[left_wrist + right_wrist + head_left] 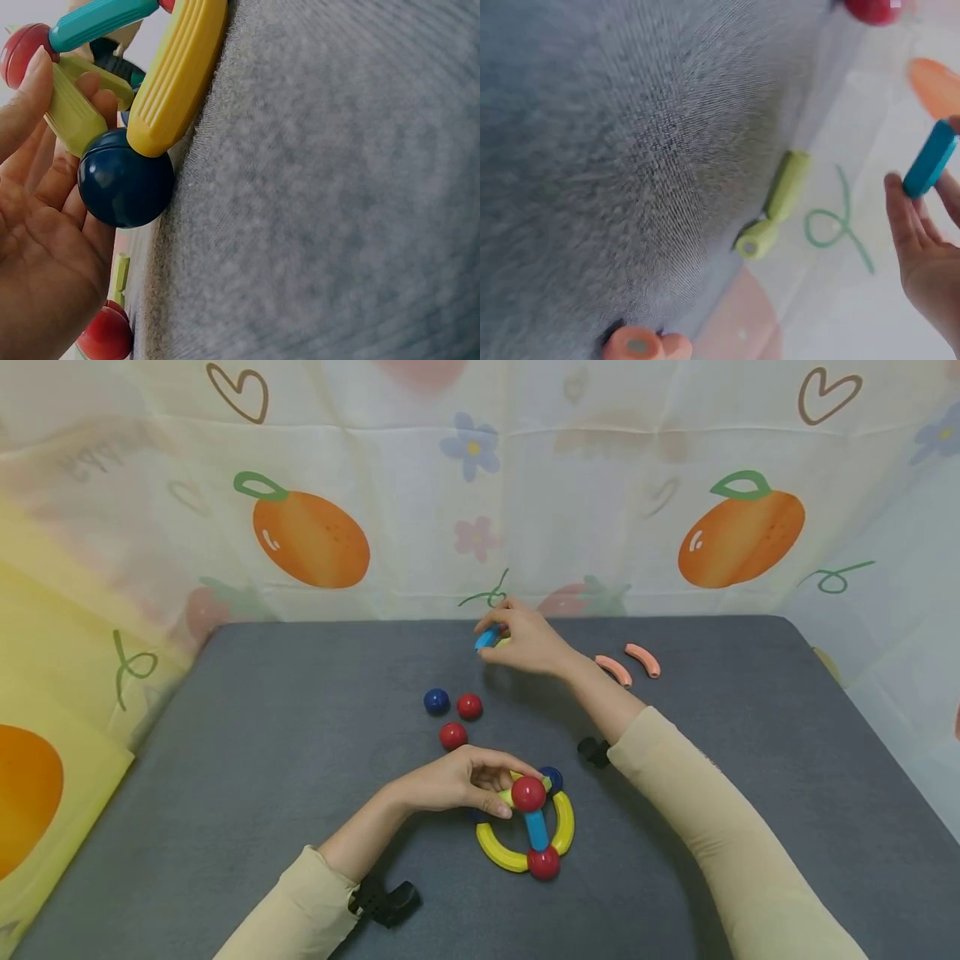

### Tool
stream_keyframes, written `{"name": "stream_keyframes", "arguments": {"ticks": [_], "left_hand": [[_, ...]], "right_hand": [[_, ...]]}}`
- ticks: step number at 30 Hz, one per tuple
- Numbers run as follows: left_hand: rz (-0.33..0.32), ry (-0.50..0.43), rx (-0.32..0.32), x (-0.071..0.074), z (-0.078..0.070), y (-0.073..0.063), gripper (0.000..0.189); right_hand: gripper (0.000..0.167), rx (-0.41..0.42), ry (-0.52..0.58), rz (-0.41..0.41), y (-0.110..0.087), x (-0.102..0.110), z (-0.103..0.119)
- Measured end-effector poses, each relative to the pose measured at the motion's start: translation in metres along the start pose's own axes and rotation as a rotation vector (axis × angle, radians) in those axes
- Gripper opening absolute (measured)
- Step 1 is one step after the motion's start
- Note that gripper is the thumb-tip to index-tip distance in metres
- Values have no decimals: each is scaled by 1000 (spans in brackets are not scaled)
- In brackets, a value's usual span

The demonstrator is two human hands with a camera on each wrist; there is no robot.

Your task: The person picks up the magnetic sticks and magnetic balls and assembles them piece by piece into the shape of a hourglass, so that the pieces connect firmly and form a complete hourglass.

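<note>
My left hand (pixel 450 781) holds a ball-and-rod model by its upper part. On the model, a red ball (pixel 528 794) tops light-green rods (pixel 73 112) and a light-blue rod (pixel 536 831). Curved yellow rods (pixel 501 852) form its base, joined by a lower red ball (pixel 543 863) and dark blue balls (pixel 126 178). The left thumb lies by the top red ball in the left wrist view. At the table's far side, my right hand (pixel 528 639) pinches a separate blue rod (pixel 931 159), raised off the surface in the right wrist view.
Loose balls lie left of centre: one blue (pixel 437 702) and two red (pixel 469 707). Two curved peach rods (pixel 642 661) lie right of the right hand. Light-green rods (pixel 786 191) rest near the grey table's (pixel 300 718) far edge. A printed curtain (pixel 420 510) hangs behind.
</note>
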State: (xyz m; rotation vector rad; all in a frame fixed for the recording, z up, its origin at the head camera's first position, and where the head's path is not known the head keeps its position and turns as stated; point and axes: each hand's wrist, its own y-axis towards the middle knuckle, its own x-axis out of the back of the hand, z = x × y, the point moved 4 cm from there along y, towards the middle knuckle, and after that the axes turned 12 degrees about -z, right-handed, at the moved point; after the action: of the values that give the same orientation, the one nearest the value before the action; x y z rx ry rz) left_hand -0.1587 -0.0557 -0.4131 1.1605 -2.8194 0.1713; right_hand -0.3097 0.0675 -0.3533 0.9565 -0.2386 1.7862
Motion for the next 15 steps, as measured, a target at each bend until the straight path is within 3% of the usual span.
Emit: {"name": "stream_keyframes", "arguments": {"ticks": [4,9,15], "left_hand": [[-9,11,8,0,0,1,48],[-5,2,1,0,0,1,48],[11,-8,-10,0,0,2,49]], "right_hand": [[30,-46,168,54,-18,9,4],[32,-106,397,176,-38,10,8],[36,-112,536,279,-61,8,12]]}}
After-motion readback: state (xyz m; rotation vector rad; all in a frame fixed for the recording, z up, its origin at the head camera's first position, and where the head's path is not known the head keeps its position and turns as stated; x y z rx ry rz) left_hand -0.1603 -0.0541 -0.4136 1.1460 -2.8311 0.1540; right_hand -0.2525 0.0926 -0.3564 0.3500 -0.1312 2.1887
